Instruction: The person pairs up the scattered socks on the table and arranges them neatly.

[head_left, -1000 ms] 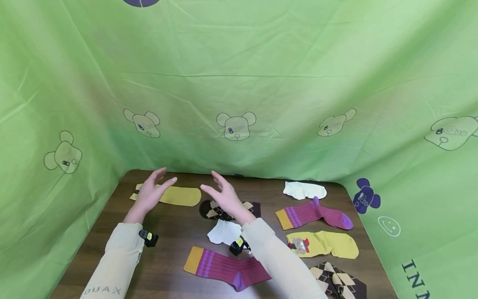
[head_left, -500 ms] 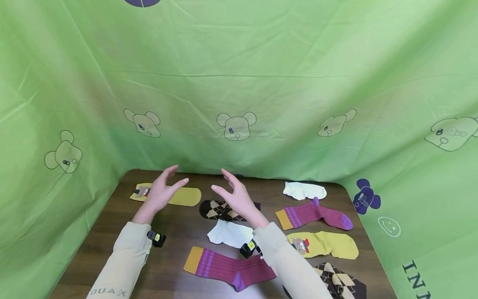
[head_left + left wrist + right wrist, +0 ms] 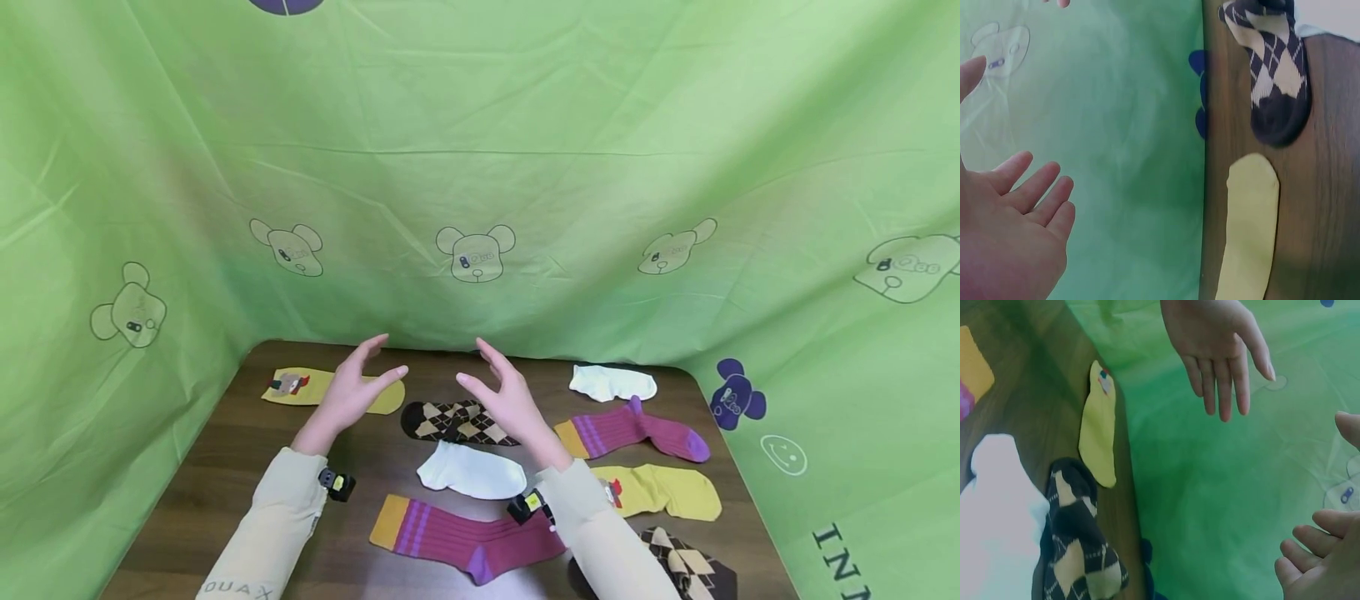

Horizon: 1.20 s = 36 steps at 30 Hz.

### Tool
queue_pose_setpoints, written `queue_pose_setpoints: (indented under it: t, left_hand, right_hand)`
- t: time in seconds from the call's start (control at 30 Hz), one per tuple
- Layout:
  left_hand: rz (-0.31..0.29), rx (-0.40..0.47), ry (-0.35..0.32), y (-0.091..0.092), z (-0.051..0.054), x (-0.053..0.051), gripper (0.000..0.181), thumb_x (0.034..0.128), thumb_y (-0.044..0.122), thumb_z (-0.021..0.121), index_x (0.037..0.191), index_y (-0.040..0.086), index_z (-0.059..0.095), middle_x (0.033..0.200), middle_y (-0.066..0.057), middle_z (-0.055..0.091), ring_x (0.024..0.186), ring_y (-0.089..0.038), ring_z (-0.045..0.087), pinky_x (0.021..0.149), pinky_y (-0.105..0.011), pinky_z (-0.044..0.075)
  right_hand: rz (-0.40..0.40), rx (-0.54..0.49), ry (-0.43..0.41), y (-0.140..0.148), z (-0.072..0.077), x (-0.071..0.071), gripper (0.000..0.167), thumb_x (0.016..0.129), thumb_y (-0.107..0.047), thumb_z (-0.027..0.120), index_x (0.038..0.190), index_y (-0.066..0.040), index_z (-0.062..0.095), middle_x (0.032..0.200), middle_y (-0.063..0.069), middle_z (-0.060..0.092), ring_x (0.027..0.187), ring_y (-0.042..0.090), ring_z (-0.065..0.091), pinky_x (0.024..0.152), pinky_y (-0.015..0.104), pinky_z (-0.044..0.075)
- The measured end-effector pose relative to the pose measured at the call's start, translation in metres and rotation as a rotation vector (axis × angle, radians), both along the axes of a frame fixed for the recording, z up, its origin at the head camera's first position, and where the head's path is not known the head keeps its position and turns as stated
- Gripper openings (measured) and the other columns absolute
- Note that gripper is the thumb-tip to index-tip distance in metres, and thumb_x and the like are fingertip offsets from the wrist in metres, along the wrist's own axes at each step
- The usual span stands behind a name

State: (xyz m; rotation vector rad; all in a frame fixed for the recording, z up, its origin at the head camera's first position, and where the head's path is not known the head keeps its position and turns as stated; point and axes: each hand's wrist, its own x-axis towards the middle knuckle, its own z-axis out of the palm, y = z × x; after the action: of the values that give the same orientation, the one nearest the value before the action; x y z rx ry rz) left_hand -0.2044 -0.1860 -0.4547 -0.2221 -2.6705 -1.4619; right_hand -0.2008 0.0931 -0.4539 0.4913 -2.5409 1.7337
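Observation:
My left hand (image 3: 350,397) hovers over the table by the yellow sock (image 3: 315,386) with an animal picture, its fingers spread and holding nothing. Facing it across a gap, my right hand (image 3: 516,406) is raised near the argyle sock (image 3: 457,422), likewise without anything in it. In the left wrist view, the left palm (image 3: 1013,244) shows relaxed fingers. The right wrist view has both hands apart in the air. Closer to me lie a white ankle sock (image 3: 472,472) and a purple striped sock (image 3: 457,533), the latter partly behind the right sleeve.
On the right lie another white sock (image 3: 611,382), a purple sock (image 3: 652,427), a yellow sock (image 3: 667,492) and a crumpled argyle sock (image 3: 686,562). A green printed cloth (image 3: 480,192) hangs behind and beside the brown table (image 3: 225,483).
Both hands have moved to the right above the table, keeping their spread pose. The left yellow sock's animal picture has come into view. The socks have not moved.

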Motion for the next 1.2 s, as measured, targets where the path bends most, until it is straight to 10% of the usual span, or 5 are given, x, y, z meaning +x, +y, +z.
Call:
queue_pose_setpoints:
  t: [1.2]
  left_hand:
    - [-0.158,0.019,-0.005,0.075,-0.012,0.013,0.082,0.0909,0.053,0.072,0.156,0.017,0.039,0.154,-0.004,0.045,0.142,-0.026,0.039,0.114,-0.051,0.031]
  right_hand:
    - [-0.096,0.013,0.001,0.111,-0.003,0.02,0.071,0.1,-0.032,0.067,0.158,-0.009,0.034,0.161,0.011,0.035,0.146,0.036,0.03,0.118,0.05,0.023]
